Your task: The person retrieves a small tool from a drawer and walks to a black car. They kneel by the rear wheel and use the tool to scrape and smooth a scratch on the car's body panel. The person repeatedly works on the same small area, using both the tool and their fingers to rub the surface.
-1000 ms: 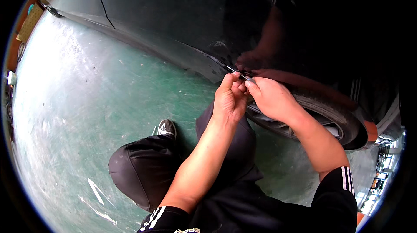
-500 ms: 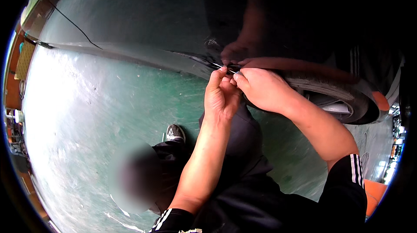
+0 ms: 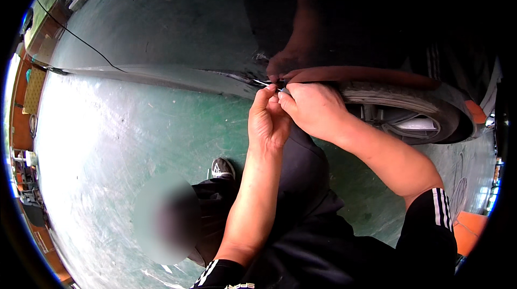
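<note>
Both my hands meet at the lower edge of a dark, glossy car body (image 3: 183,30), just in front of a wheel arch. My right hand (image 3: 315,108) is closed round a thin tool (image 3: 282,91) with a light shaft and a greyish end; its exact kind is hidden by the fingers. Palm up beside it, my left hand (image 3: 269,114) pinches with thumb and fingers right at the panel edge. A thin pale strip (image 3: 261,82) shows past the left thumb; whether it is part of the same tool, I cannot tell. Scuffs mark the panel there.
Right of my hands is a wheel with its tyre (image 3: 409,100), an orange-red reflector (image 3: 475,111) beyond it. A thin black cable (image 3: 81,39) crosses the far left bodywork. On the green floor (image 3: 177,122), a person with a blurred head (image 3: 167,219) is close at my left.
The view has shifted slightly, so hands and car appear a little further left. Both hands stay together at the same panel edge, their grips much the same.
</note>
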Demonstrator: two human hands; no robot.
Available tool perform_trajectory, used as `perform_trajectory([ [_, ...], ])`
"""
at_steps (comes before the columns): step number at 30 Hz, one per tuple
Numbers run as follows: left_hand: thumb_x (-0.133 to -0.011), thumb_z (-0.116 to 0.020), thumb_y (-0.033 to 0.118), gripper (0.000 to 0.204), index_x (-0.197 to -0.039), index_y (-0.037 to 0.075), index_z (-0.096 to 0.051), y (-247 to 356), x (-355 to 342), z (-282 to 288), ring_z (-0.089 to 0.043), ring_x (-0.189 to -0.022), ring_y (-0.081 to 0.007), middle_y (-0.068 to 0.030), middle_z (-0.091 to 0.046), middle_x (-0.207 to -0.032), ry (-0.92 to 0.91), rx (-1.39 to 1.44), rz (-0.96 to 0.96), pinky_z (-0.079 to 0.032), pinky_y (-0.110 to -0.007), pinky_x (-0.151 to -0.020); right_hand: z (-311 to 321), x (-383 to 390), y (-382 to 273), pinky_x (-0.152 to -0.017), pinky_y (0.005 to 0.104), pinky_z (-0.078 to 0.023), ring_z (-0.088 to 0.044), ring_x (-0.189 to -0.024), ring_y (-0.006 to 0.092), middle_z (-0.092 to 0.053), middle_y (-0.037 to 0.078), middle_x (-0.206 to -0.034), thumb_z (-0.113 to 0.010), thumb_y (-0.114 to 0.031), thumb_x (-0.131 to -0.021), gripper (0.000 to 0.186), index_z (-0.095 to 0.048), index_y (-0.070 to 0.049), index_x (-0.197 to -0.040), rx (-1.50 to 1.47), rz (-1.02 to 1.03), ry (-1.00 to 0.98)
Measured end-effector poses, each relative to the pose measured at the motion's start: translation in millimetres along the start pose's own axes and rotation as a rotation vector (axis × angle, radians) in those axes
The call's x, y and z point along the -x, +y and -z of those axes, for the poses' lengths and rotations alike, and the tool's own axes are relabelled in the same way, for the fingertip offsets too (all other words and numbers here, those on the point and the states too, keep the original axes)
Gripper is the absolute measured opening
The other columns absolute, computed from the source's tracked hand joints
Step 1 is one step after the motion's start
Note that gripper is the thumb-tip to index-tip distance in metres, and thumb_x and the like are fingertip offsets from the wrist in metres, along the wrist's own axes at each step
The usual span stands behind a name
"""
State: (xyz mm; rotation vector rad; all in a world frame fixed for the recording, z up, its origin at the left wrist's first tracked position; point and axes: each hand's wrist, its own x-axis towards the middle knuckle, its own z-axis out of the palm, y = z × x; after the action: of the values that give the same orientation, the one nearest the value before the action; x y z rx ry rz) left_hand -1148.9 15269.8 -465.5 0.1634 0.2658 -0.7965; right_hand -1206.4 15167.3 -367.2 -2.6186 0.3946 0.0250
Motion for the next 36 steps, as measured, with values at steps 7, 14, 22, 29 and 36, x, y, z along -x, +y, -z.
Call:
perform_trajectory([
  [7, -0.098, -0.061, 0.011, 0.012, -0.108, 0.003, -0.063, -1, -2, 7, -0.068, -0.089, -0.0179, -0.0065, -0.071, -0.098, -0.074, 0.049, 0.005, -0.055, -0.034, -0.091, -4, 3, -3, -0.072, 0.0518, -0.053, -0.070, -0.080, 0.0408, -0.071, 0.021, -0.084, -0.056, -0.034, -0.101, 0.036, -0.067, -0.002, -0.088, 0.075, 0.000, 0.049],
  [14, -0.098, -0.061, 0.012, 0.011, -0.106, 0.003, -0.064, -3, 10, -17, -0.068, -0.086, -0.0176, -0.0062, -0.071, -0.093, -0.006, 0.006, -0.021, -0.056, -0.033, -0.090, 1, 6, -7, -0.069, 0.0517, -0.053, -0.069, -0.079, 0.0405, -0.071, 0.020, -0.082, -0.055, -0.038, -0.102, 0.040, -0.067, -0.003, -0.087, 0.086, -0.021, 0.042],
  [22, -0.100, -0.063, 0.013, 0.012, -0.109, 0.005, -0.065, -1, 12, -14, -0.069, -0.089, -0.0168, -0.0048, -0.072, -0.095, -0.017, -0.036, 0.000, -0.055, -0.032, -0.089, 6, 6, -7, -0.070, 0.0493, -0.052, -0.069, -0.079, 0.0400, -0.070, 0.021, -0.083, -0.055, -0.037, -0.103, 0.040, -0.068, -0.002, -0.089, -0.004, -0.010, 0.034],
  [29, -0.100, -0.070, 0.020, 0.016, -0.109, 0.008, -0.065, -1, 9, 4, -0.067, -0.090, -0.0136, -0.0010, -0.070, -0.097, -0.111, -0.105, -0.077, -0.052, -0.031, -0.085, 10, 4, -12, -0.070, 0.0449, -0.051, -0.068, -0.077, 0.0372, -0.070, 0.022, -0.084, -0.057, -0.033, -0.103, 0.038, -0.070, 0.001, -0.091, -0.136, -0.026, -0.040],
  [36, -0.101, -0.069, 0.020, 0.015, -0.104, 0.005, -0.069, -8, 0, 17, -0.066, -0.086, -0.0157, -0.0034, -0.070, -0.093, -0.112, -0.077, -0.139, -0.055, -0.034, -0.085, 6, -3, -8, -0.068, 0.0415, -0.049, -0.064, -0.070, 0.0289, -0.067, 0.021, -0.078, -0.055, -0.032, -0.105, 0.042, -0.068, 0.004, -0.090, -0.223, -0.052, -0.131],
])
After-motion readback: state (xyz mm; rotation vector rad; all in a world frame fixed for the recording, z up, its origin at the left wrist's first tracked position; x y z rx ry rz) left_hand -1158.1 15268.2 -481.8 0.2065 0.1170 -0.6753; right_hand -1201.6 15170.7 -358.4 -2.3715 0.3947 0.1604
